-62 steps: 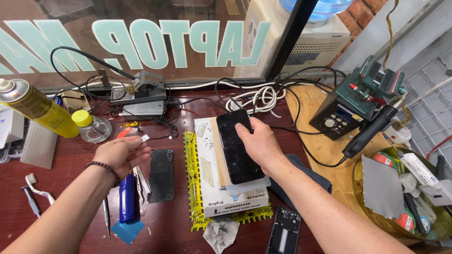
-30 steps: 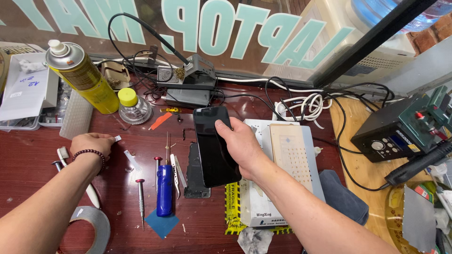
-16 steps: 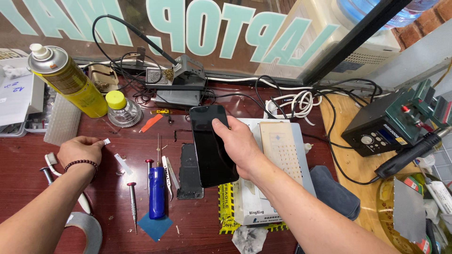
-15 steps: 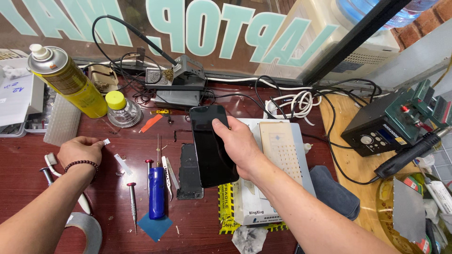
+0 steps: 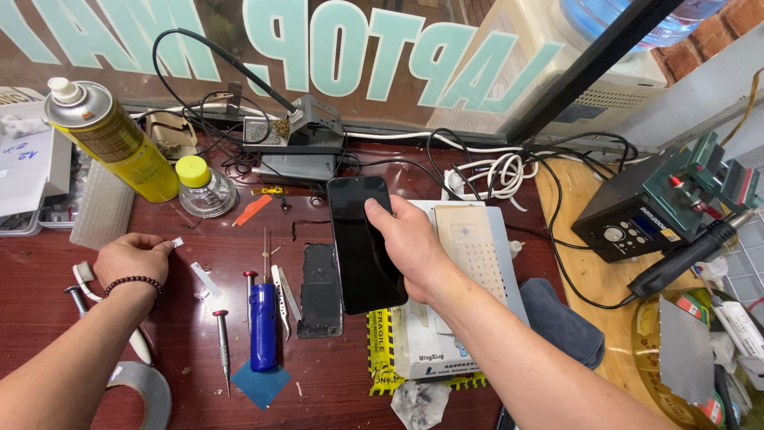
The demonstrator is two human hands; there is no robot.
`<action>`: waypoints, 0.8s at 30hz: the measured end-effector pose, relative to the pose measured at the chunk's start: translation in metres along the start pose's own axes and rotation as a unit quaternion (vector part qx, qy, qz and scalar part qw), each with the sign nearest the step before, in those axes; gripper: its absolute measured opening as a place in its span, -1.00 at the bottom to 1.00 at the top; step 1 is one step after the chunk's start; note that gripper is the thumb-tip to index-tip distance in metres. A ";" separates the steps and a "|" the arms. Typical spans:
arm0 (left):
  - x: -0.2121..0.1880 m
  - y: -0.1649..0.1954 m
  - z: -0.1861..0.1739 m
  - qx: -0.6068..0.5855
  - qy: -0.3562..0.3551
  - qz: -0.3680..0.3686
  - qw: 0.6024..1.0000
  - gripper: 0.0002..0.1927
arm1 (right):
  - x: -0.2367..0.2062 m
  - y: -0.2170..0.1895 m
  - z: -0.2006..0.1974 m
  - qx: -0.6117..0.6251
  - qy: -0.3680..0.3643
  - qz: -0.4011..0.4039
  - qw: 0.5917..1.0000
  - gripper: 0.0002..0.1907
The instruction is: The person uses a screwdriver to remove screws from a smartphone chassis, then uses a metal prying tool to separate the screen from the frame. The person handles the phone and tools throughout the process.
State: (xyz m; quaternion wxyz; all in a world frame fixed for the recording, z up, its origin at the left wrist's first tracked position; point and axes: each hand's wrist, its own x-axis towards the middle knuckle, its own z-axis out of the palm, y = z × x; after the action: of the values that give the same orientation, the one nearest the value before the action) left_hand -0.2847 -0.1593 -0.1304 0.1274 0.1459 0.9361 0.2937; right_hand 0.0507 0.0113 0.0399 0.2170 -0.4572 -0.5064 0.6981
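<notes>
The right hand (image 5: 406, 243) grips a black phone (image 5: 364, 243) by its edge, held dark screen up above the red table (image 5: 199, 342) beside a white heating pad (image 5: 469, 263), while the left hand (image 5: 131, 259), curled, pinches a small white strip (image 5: 177, 242) near a yellow spray can (image 5: 115, 139).

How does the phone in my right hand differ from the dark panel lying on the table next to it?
The phone is held by the right hand, lifted and tilted; the panel lies flat on the table, untouched. The phone is larger, with a smooth glossy black face; the panel is smaller and duller, with rough, worn-looking edges. Both are dark, upright rectangles side by side.
</notes>
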 end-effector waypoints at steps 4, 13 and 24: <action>-0.001 -0.001 -0.002 -0.059 -0.031 -0.054 0.996 -0.80 | -0.003 -0.005 -0.005 0.002 -0.003 -0.016 1.000 -0.67; -0.033 0.011 -0.006 -0.125 0.033 0.071 0.989 -0.80 | -0.008 -0.014 -0.033 0.102 0.006 -0.041 0.994 -0.68; -0.213 0.214 -0.022 -0.397 -0.553 -0.045 0.731 -0.54 | -0.034 -0.027 -0.067 0.257 0.074 -0.119 0.956 -0.68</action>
State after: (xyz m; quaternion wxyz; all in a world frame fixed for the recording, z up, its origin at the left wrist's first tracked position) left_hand -0.0522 -0.0771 0.0457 0.6823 0.1768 0.5032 0.5000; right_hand 0.1205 0.0301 0.0743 0.4453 -0.3731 -0.3428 0.7382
